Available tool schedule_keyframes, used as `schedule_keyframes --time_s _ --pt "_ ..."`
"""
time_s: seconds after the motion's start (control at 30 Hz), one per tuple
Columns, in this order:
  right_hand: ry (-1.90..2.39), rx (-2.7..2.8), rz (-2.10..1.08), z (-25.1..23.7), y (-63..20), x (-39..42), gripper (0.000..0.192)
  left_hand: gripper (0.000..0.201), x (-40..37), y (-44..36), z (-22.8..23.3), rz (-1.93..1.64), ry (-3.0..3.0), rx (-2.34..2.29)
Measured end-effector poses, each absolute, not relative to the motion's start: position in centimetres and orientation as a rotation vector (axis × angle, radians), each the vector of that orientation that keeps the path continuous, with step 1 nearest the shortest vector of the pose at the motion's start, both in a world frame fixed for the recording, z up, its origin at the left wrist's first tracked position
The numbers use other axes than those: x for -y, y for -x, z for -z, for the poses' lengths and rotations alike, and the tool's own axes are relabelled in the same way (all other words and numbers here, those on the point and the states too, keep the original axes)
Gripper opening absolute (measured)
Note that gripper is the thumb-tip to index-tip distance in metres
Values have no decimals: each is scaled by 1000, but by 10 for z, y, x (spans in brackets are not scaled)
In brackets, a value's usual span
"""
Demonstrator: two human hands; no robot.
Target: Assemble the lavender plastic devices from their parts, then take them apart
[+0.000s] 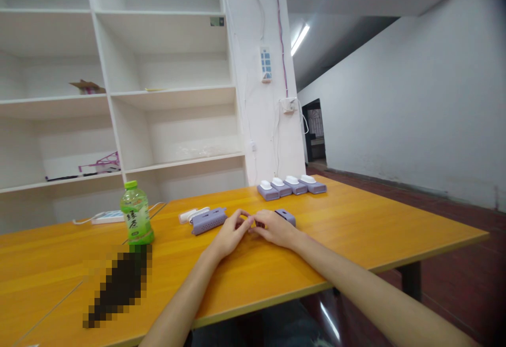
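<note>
My left hand [232, 232] and my right hand [274, 229] meet over the table, fingers curled and fingertips touching. Something small and dark may be between them, but the fingers hide it. Left of my left hand lies a purple plastic casing [209, 221] with slots and small holes. White pieces [193, 215], one with a ribbed edge, sit against its far side. Another purple casing [288, 217] lies just behind my right hand, partly covered by it. Farther back, several purple units [292, 186] with white tops stand in a row.
A green-labelled drink bottle [135, 215] stands on the left of the orange wooden table [379, 215]. Behind it lies a white power strip [108, 217] with its cable. A pixelated dark patch [120, 283] covers the table's near left. White shelving [174, 91] rises behind the table.
</note>
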State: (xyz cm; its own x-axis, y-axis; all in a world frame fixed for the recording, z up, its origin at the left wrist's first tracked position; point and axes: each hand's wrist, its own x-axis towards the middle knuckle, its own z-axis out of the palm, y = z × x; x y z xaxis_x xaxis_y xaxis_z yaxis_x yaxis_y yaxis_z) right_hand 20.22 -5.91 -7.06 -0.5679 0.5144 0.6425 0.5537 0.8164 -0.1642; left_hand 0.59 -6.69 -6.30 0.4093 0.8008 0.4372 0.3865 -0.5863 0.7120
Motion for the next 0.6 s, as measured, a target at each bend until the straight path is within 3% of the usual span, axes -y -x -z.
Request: schedule_keyframes --time_s 0.27,0.6 --pt "770 2291 237 69 -202 60 6 48 55 -9 64 -1096 -1953 -1016" --pt "762 2327 465 65 -197 64 16 72 58 -3 55 -804 -1730 -1171"
